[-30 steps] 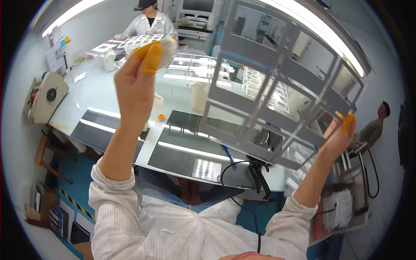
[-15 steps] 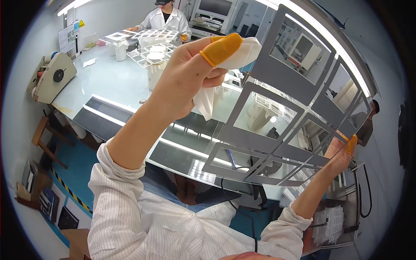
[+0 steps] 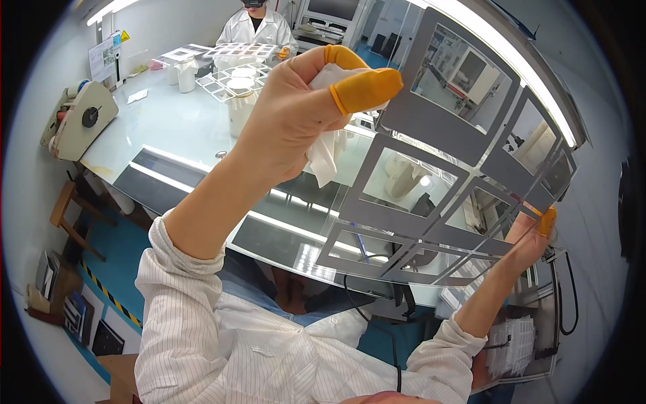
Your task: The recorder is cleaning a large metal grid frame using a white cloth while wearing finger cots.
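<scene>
My left hand point(image 3: 286, 118) is raised near the upper middle, with orange finger cots on the thumb and a finger. It is closed round a crumpled white cloth point(image 3: 324, 161), whose loose end hangs below the palm. Just right of those fingertips stands a large clear panel point(image 3: 431, 124) with grey borders around several see-through windows, tilted above the table. My right hand point(image 3: 528, 246), also with an orange finger cot, grips the panel at its lower right edge. Part of that hand is behind the panel.
A glossy table point(image 3: 138, 121) holds white tubs point(image 3: 186, 77) and window-patterned sheets point(image 3: 235, 82). A co-worker point(image 3: 259, 30) in a white coat stands at its far side. A beige device point(image 3: 81, 120) sits on the left, and a lamp point(image 3: 521, 81) shines behind the panel.
My left hand has turned and drawn its fingers in over the cloth, which earlier stuck out past the fingertips. The panel has shifted only slightly; my right hand keeps its hold.
</scene>
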Demonstrator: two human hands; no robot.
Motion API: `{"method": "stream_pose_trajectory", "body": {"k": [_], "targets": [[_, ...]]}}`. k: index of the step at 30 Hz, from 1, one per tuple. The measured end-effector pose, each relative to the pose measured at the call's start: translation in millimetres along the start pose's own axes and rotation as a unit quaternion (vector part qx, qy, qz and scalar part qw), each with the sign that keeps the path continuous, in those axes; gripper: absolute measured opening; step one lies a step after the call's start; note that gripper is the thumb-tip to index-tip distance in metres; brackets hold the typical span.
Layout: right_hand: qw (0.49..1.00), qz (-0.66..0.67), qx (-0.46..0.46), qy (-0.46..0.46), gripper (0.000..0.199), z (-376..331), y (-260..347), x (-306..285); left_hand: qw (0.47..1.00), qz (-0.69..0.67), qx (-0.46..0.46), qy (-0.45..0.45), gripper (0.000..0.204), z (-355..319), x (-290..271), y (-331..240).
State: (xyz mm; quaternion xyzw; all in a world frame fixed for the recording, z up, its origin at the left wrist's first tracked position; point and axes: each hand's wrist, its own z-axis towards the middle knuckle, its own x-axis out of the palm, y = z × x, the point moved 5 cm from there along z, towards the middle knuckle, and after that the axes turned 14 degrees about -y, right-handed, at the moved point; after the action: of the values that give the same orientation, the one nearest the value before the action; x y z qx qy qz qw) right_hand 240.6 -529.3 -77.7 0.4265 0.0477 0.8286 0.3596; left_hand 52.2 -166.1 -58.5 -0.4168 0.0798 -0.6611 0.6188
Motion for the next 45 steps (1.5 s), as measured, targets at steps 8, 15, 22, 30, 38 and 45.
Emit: {"method": "stream_pose_trajectory", "body": {"k": [8,15,22,30,38,45], "targets": [[0.999,-0.021,-0.033,-0.014,0.022,-3,11,-2,0.961,0.141,0.199,-0.134,0.021,-11,-3,-21],[0.996,-0.059,-0.063,0.012,0.025,-4,25,6,0.639,0.468,0.61,-0.007,0.03,-39,32,-29],[0.987,0.119,0.071,0.079,0.022,-13,26,11,0.596,0.495,0.632,-0.012,0.035,-44,27,-31],[0.992,0.101,0.05,0.054,0.02,-8,25,7,0.62,0.49,0.612,-0.034,0.031,-41,25,-35],[1.0,-0.017,-0.016,0.014,0.023,-3,19,-7,0.782,0.369,0.492,-0.104,0.026,-29,14,-41],[0.999,-0.007,0.002,0.032,0.021,-2,16,-6,0.985,0.137,0.104,-0.022,0.034,-11,0,-1]]}}
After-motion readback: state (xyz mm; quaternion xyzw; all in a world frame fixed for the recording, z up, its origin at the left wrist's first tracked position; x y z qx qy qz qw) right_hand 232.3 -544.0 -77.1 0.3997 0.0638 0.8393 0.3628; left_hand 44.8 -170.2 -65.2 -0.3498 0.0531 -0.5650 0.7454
